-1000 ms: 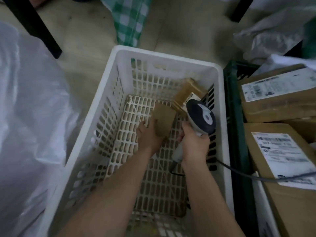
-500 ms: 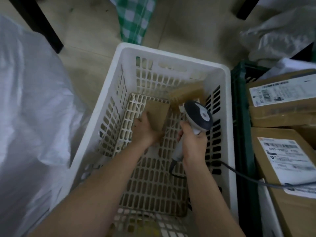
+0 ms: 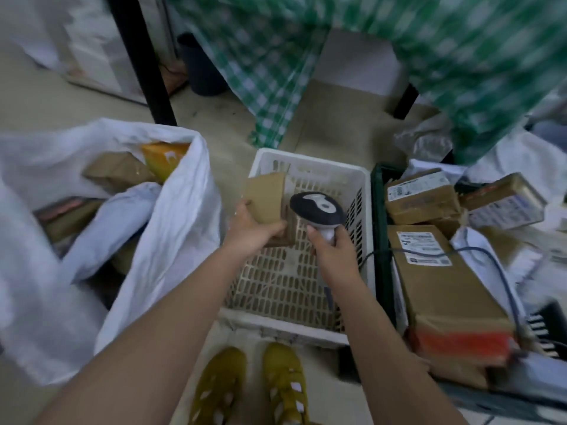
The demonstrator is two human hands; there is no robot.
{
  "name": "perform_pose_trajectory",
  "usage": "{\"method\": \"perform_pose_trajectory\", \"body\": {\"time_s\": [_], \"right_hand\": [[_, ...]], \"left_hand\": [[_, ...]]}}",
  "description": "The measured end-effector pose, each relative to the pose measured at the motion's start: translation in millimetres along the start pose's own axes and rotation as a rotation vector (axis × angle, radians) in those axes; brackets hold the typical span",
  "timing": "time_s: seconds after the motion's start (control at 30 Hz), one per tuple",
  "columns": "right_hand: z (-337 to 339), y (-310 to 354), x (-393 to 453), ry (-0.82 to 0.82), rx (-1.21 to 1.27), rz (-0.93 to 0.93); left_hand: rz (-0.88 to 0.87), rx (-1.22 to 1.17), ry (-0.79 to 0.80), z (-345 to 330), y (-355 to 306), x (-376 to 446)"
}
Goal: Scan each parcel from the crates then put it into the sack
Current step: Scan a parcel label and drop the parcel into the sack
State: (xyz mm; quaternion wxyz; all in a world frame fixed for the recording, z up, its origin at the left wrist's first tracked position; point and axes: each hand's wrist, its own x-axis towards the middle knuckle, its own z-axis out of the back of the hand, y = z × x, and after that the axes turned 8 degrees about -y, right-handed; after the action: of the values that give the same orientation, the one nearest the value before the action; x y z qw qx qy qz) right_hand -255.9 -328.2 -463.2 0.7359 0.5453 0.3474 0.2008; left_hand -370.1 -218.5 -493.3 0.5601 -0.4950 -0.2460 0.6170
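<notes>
My left hand grips a small brown cardboard parcel, lifted over the left rim of the white crate. My right hand holds the dark handheld scanner by its handle, its head right beside the parcel. A second small brown parcel shows just under the first, partly hidden by my hands. The white sack stands open at the left with several parcels inside.
A dark green crate at the right holds several labelled brown boxes. The scanner cable runs across them. A green checked cloth hangs at the back beside a black table leg. My yellow shoes stand below the crate.
My view has pulled back and up. My left hand has lifted the small parcel from the crate floor to its left rim. The scanner has risen with it.
</notes>
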Motion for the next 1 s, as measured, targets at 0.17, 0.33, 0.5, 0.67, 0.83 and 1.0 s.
{"method": "perform_pose_trajectory", "body": {"time_s": [0.17, 0.33, 0.5, 0.67, 0.83, 1.0], "right_hand": [[1.0, 42.0, -63.3, 0.063, 0.029, 0.05], [-1.9, 57.9, -92.7, 0.044, 0.055, 0.021], [-12.0, 54.5, -99.5, -0.008, 0.222, -0.073], [-19.3, 59.2, -91.2, -0.032, 0.324, 0.012], [-16.7, 55.0, -71.8, -0.054, 0.322, 0.013], [-22.4, 50.7, -71.6, 0.01, 0.208, 0.091]], "left_hand": [[0.051, -0.191, -0.052, 54.3, -2.2, -71.9], [0.174, -0.343, -0.018, 92.7, -4.7, -116.0], [0.179, -0.382, 0.049, 116.9, -7.5, -129.7], [0.276, -0.38, 0.093, 125.6, -11.1, -124.2], [0.375, -0.447, 0.173, 128.2, -3.9, -119.0], [0.393, -0.431, 0.035, 125.1, -4.3, -115.1]]}}
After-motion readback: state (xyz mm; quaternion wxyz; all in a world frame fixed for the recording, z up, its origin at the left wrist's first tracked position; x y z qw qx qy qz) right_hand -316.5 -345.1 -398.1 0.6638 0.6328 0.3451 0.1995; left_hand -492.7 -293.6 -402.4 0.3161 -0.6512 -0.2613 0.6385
